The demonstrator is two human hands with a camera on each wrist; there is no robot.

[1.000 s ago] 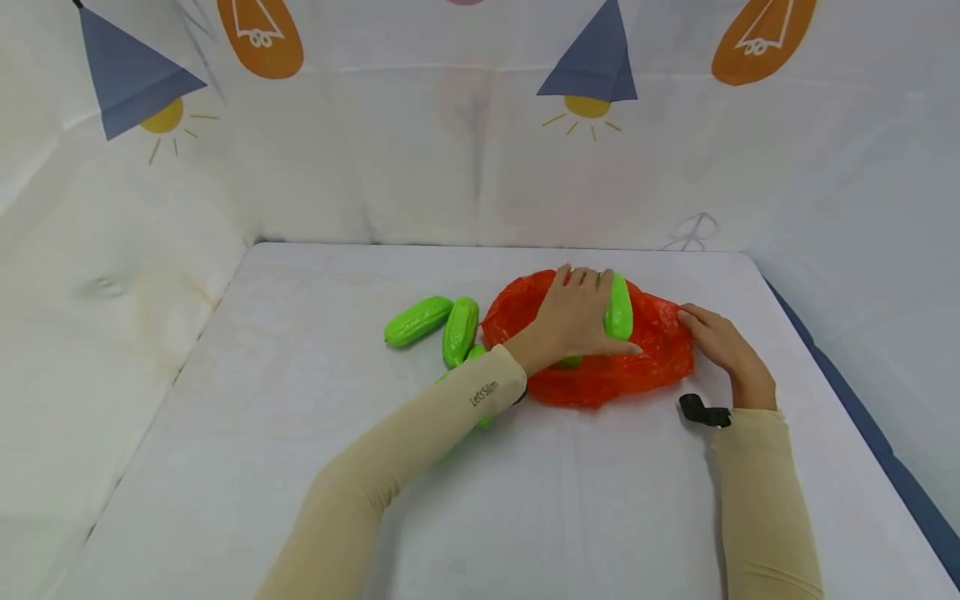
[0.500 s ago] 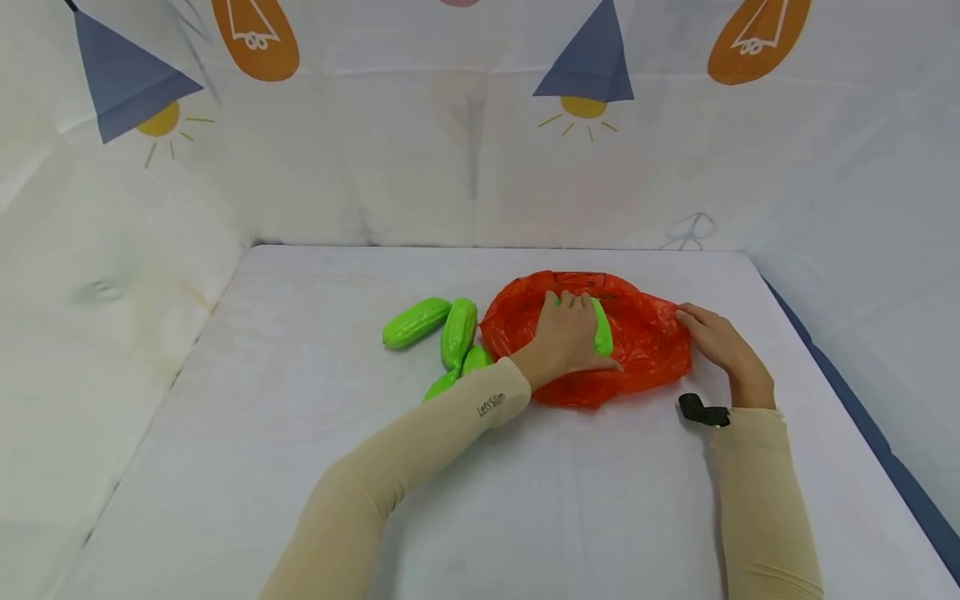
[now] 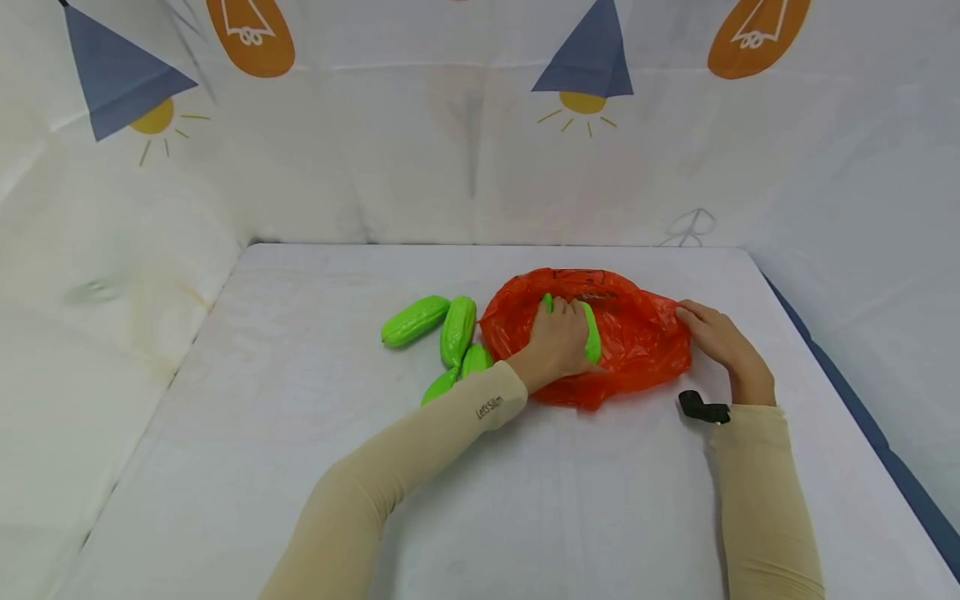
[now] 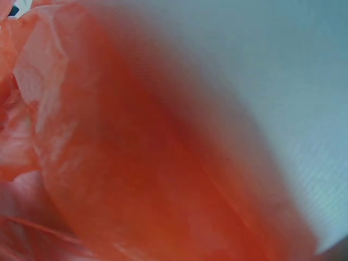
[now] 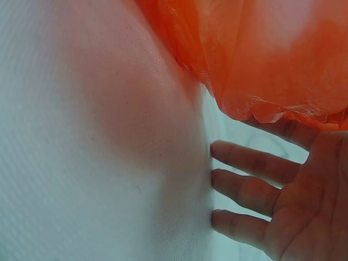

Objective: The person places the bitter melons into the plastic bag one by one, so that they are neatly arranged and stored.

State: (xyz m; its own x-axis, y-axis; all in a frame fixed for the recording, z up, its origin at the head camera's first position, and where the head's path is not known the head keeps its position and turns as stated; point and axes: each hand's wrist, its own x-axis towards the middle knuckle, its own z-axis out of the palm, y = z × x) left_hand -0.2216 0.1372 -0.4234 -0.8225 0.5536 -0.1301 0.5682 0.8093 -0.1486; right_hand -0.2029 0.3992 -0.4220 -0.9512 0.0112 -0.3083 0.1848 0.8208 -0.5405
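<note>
In the head view my left hand (image 3: 558,340) reaches into the open mouth of a red plastic bag (image 3: 637,354). It grips a glossy green cucumber (image 3: 592,333), whose side shows beyond the hand. A bit of green also shows past the fingertips; I cannot tell whether it is the same piece. My right hand (image 3: 723,346) pinches the bag's right rim. In the right wrist view, several fingers of that right hand (image 5: 304,190) stretch out below the bag (image 5: 261,60), their tips against the white cloth. Only blurred red bag (image 4: 141,179) and white cloth fill the left wrist view.
Several more cucumbers (image 3: 415,322) lie left of the bag, some partly behind the left forearm. A black wrist camera (image 3: 703,407) sits by the right wrist. White cloth covers the table (image 3: 300,400), and printed fabric walls (image 3: 405,150) stand behind and beside it.
My left hand has moved down and slightly left, deeper into the bag with the cucumber. The right hand stays at the bag's rim.
</note>
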